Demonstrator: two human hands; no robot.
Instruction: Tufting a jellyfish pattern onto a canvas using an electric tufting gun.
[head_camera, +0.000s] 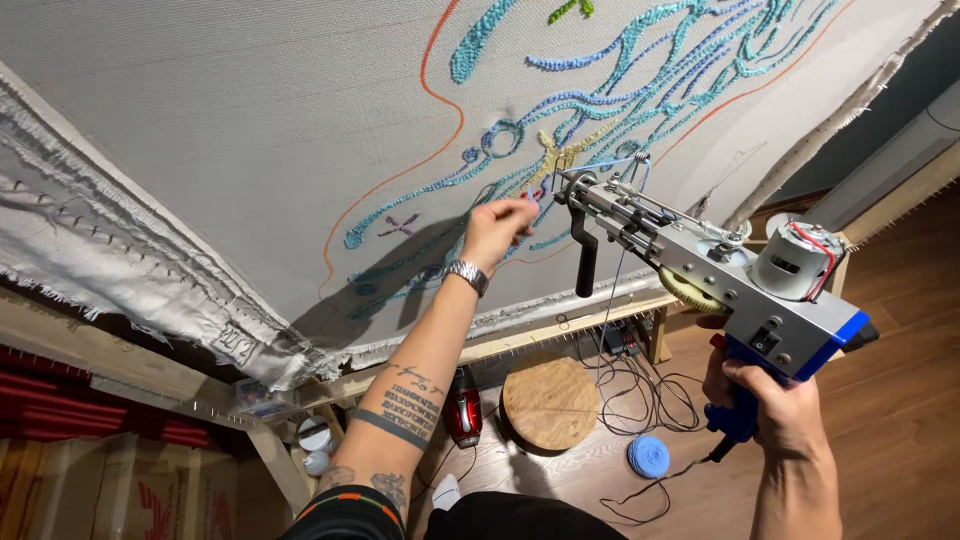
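Gripping one tufting gun (700, 270) in our right hand (765, 400), our left hand (495, 230) fingers (520, 210) pinch one yarn strand (590, 167) beside the cloth (230, 130).

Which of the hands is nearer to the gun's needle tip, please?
Left. The left hand pinches yarn right beside the needle tip of the gun, by the cloth. The right hand grips the blue handle at the gun's far end.

light: we see bright, even indoor light on the cloth (200, 120) | shadow: soft arm shadow at its lower middle | edges: wide-angle bending | focus: sharp, far-left corner dim
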